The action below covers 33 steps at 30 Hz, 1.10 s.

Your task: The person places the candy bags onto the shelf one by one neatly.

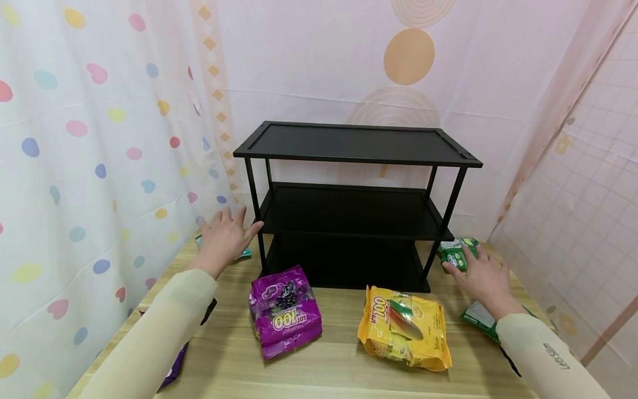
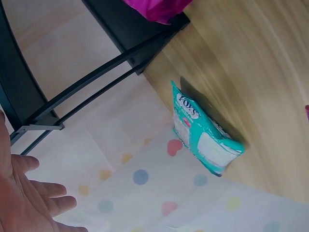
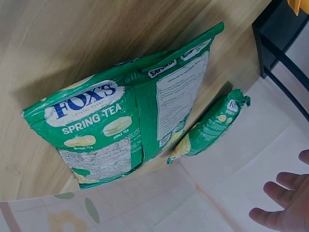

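My left hand (image 1: 224, 238) hovers with spread fingers by the left posts of a black three-tier shelf (image 1: 349, 143). Below it lies a teal FOX'S candy bag (image 2: 205, 133), mostly hidden by the hand in the head view. On the other side, my right hand (image 1: 483, 277) reaches out with extended fingers over a green candy bag (image 1: 456, 254); contact cannot be told from the head view, while the right wrist view shows them apart. Nearer the right wrist lies a larger green FOX'S Spring Tea bag (image 3: 125, 116), partly covered by the forearm. Neither hand holds anything.
In front of the shelf, a purple grape LOT 100 bag (image 1: 286, 313) and a yellow mango LOT 100 bag (image 1: 405, 328) lie on the wooden table (image 1: 334, 371). Another purple bag (image 1: 174, 368) shows beside the left sleeve. Patterned curtains (image 1: 114, 138) hang around the table.
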Tool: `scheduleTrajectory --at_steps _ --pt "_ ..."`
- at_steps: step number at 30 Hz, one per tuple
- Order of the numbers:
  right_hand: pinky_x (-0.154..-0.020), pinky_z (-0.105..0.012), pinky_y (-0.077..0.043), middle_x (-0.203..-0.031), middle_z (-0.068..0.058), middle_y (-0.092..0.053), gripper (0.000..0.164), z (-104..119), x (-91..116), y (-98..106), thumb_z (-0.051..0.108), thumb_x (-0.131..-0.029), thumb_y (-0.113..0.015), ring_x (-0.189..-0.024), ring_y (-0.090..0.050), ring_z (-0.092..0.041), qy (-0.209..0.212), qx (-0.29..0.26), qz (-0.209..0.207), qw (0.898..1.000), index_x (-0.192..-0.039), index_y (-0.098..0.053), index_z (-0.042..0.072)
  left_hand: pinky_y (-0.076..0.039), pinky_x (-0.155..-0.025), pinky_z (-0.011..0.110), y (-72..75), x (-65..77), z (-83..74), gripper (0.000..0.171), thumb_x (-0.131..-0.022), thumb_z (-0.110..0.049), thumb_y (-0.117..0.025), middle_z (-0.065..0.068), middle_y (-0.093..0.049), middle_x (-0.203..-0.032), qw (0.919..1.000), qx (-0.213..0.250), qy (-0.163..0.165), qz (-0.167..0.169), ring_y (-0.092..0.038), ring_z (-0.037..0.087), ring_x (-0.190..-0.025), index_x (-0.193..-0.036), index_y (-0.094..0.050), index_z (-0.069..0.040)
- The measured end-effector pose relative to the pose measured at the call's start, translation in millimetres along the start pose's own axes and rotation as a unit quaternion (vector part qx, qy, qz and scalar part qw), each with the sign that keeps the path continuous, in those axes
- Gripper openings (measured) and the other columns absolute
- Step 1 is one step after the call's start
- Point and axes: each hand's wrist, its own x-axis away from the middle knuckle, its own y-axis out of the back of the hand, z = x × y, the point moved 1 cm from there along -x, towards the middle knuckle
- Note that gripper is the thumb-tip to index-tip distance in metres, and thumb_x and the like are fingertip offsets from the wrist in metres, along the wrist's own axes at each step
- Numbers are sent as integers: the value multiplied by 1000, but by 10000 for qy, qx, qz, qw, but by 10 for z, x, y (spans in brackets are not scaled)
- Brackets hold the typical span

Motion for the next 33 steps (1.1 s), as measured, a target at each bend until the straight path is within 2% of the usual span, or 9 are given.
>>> scheduleTrajectory --at_steps 5,17,22,29,33 --pt "-100 -76 -23 -150 -40 -23 97 10 6 1 76 -94 -29 -129 -30 -61 17 -8 -15 10000 -152 -32 -2 -16 -97 81 8 -48 -11 78 -102 -63 -27 36 -38 -140 9998 -134 -66 -103 -35 53 -128 -153 -33 -5" --pt "-100 -77 -22 -148 -41 -24 93 -26 14 0 71 -96 -34 -128 -29 -63 28 -100 -4 9999 -151 -33 -3 -17 -99 80 46 -117 -63 72 -104 -58 -30 36 -37 -141 9996 -286 -24 12 -36 54 -128 -153 -36 -6" --pt "-99 -77 -21 -148 -41 -24 95 -37 6 1 74 -95 -32 -128 -29 -63 53 -93 -2 9999 -151 -32 -3 -20 -98 80 41 -141 -51 67 -105 -55 -34 35 -39 -139 9996 -288 33 30 -38 53 -126 -151 -40 -7" --pt "-99 -78 -22 -148 -41 -24 94 -55 -7 -22 73 -95 -33 -127 -29 -64 74 -53 -3 10000 -151 -33 -2 -21 -99 79 44 -166 -70 62 -105 -51 -38 33 -34 -148 9998 -177 26 88 -36 53 -131 -147 -48 -7" --pt "-99 -78 -21 -148 -41 -24 93 -56 -13 -32 73 -95 -34 -127 -29 -64 46 -57 -5 10000 -150 -34 -3 -22 -99 79 46 -175 -83 60 -105 -49 -40 33 -35 -148 9999 -110 3 80 -37 53 -131 -145 -50 -5"
